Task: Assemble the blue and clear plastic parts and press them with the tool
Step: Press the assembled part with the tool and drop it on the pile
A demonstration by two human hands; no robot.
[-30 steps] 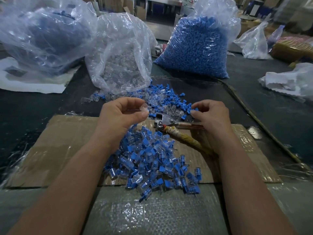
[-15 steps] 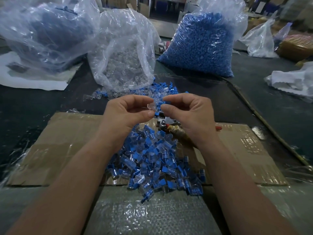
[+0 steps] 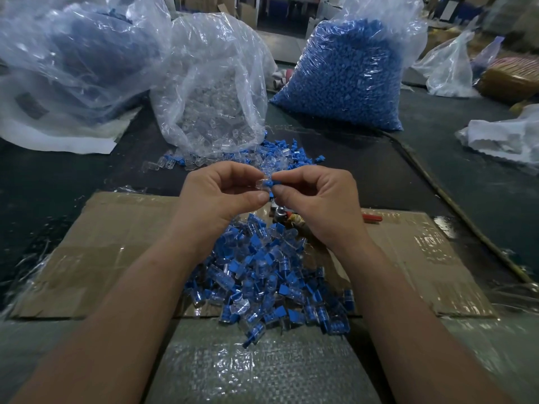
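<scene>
The far-left bag [image 3: 73, 59] holds bluish contents that its hazy film does not allow to be identified. Next to it, the clear-part bag [image 3: 213, 91] lies with its mouth toward the worker and is well stocked. Loose parts [image 3: 280, 156], blue and clear mixed, are spilled on the tabletop [image 3: 437, 170] in front of it. The left hand [image 3: 221, 196] is raised above the cardboard sheet [image 3: 116, 252], its fingers curled, with thumb and forefinger pinching the clear part [image 3: 261, 183]. The blue part [image 3: 269, 185] touches the clear part and appears to be entering it, but whether it is fully seated cannot be told. Below the hands, a pile of joined pieces [image 3: 271, 275] rests on the cardboard, which indicates that many units have passed the joining step. Whether each has been pressed cannot be confirmed. The tool [image 3: 281, 214] lies on the cardboard beneath the right hand [image 3: 318, 196], mostly hidden and held by neither hand. The right hand's fingers are curled and pinch the blue part. The blue-part bag [image 3: 344, 74] stands nearly full behind it. The tool's red handle [image 3: 372, 218] projects to the right of the wrist. Judged status: the current unit is at the joining step, its pressing is not yet done, and the stock on hand suggests a large quantity is left to assemble.
</scene>
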